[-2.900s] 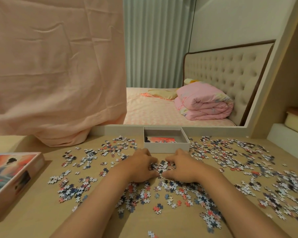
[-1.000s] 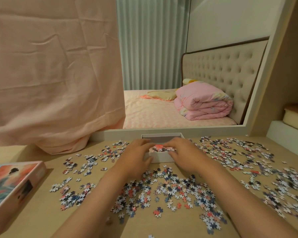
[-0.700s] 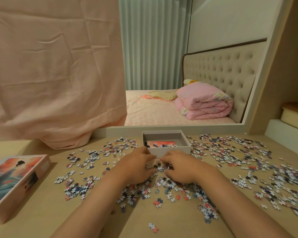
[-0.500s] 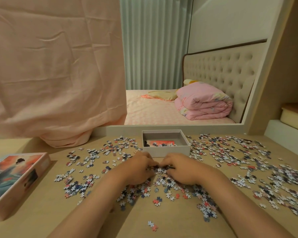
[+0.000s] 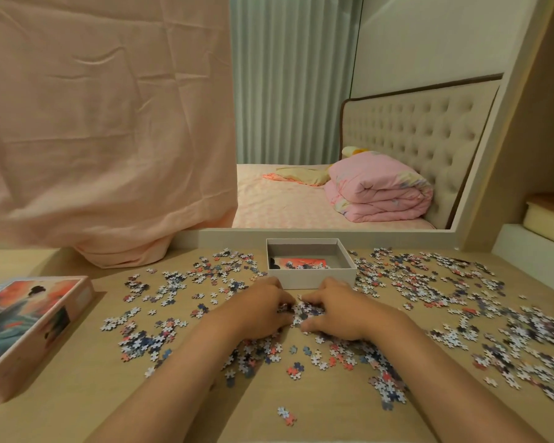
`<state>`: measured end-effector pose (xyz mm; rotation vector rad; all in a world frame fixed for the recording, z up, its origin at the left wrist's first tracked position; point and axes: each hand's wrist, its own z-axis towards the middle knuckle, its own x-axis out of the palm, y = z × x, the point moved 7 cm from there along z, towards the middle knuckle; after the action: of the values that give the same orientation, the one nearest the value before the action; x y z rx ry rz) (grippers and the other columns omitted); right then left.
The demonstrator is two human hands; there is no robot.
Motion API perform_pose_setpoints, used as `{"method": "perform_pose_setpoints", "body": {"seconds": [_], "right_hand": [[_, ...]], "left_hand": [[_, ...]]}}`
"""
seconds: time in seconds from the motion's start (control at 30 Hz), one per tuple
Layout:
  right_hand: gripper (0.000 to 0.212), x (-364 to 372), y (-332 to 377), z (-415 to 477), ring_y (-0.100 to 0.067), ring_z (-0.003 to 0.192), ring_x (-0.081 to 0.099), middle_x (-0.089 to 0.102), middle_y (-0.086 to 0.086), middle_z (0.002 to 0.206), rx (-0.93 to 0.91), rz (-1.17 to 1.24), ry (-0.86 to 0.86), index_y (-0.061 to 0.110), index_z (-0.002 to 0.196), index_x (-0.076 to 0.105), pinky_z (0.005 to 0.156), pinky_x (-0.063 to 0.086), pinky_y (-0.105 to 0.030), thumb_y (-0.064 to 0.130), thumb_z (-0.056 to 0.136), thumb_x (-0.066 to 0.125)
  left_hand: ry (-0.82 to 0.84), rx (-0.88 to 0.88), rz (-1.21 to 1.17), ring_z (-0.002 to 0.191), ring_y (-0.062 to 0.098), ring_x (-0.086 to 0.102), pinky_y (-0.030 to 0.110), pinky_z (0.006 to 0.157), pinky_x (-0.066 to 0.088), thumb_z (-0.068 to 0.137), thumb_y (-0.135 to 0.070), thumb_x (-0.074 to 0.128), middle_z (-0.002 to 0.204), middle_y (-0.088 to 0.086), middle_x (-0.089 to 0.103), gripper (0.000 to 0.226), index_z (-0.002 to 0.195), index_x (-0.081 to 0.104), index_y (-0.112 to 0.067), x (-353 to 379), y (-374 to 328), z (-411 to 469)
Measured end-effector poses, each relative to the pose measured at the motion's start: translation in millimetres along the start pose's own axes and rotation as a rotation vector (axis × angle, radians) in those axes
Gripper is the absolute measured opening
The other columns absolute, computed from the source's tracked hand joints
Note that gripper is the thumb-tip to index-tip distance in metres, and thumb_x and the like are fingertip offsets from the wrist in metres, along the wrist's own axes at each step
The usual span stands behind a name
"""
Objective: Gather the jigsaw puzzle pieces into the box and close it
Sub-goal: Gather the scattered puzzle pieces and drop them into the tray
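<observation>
Grip | left hand; right hand | both curled round puzzle pieces | box open

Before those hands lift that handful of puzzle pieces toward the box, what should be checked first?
1. Box open, nothing across its top: ok.
2. Room inside the box: ok, few pieces in it.
3. Left hand and right hand cupped round the pile of pieces: ok.
4. Hold firm enough to lift: cannot tell, fingertips hidden.
5. Lid out of the way: ok, lies far left.
6. Table cleared: not ok, loose pieces everywhere.
</observation>
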<state>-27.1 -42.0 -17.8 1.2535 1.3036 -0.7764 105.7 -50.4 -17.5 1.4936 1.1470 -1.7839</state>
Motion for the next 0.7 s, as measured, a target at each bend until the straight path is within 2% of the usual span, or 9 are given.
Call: {"method": "perform_pose_setpoints", "body": {"seconds": [0.1,0.2,0.3,0.43,0.6,0.7], "right_hand": [[0.06,-2,5,3,-0.027,0.13,0.042,0.041,-0.004,0.138,-0.01,0.024,-0.026,0.033,0.144,0.049,0.107,0.04,-0.043,0.052,0.089,0.065],[0.066,-3,7,3,-0.026,0.127,0.045,0.042,-0.003,0.138,-0.006,0.014,-0.03,0.029,0.143,0.049,0.104,0.042,-0.042,0.056,0.085,0.067],[0.064,-3,12,7,-0.026,0.125,0.049,0.045,-0.005,0.139,0.011,0.003,-0.049,0.024,0.143,0.052,0.101,0.044,-0.039,0.052,0.087,0.067],[0.039,-8,23,11,-0.019,0.109,0.06,0.064,-0.001,0.126,-0.01,0.081,-0.104,0.022,0.127,0.066,0.087,0.047,-0.027,0.034,0.09,0.07],[0.027,-11,24,16,-0.015,0.092,0.061,0.069,0.0,0.111,-0.022,0.137,-0.164,0.02,0.115,0.072,0.076,0.045,-0.022,0.026,0.089,0.073],[0.019,-14,20,17,-0.007,0.069,0.055,0.064,0.005,0.089,-0.04,0.184,-0.163,0.018,0.106,0.075,0.057,0.037,-0.016,0.022,0.087,0.074]], "left_hand": [[-0.015,-0.01,-0.017,0.113,0.017,0.049,0.033,0.097,0.043,0.092,-0.043,0.061,0.12,-0.003,0.047,0.046,0.134,0.057,-0.026,-3,3,0],[0.047,-0.042,0.013,0.121,0.017,0.042,0.036,0.104,0.04,0.088,-0.053,0.061,0.128,-0.002,0.041,0.06,0.14,0.05,-0.026,0,11,-2],[0.054,-0.029,-0.009,0.124,0.018,0.042,0.037,0.106,0.038,0.091,-0.044,0.061,0.131,0.0,0.041,0.053,0.14,0.051,-0.027,2,8,0],[-0.058,-0.02,-0.093,0.104,0.016,0.053,0.031,0.091,0.046,0.09,-0.034,0.066,0.115,-0.002,0.051,0.036,0.125,0.063,-0.025,-3,7,2],[-0.179,-0.024,-0.174,0.088,0.014,0.058,0.026,0.079,0.05,0.084,-0.027,0.073,0.1,-0.002,0.059,0.022,0.105,0.071,-0.02,-9,13,3],[-0.187,-0.046,-0.289,0.081,0.011,0.061,0.021,0.072,0.05,0.082,-0.026,0.076,0.091,-0.005,0.066,0.016,0.095,0.071,-0.018,-8,18,5]]}}
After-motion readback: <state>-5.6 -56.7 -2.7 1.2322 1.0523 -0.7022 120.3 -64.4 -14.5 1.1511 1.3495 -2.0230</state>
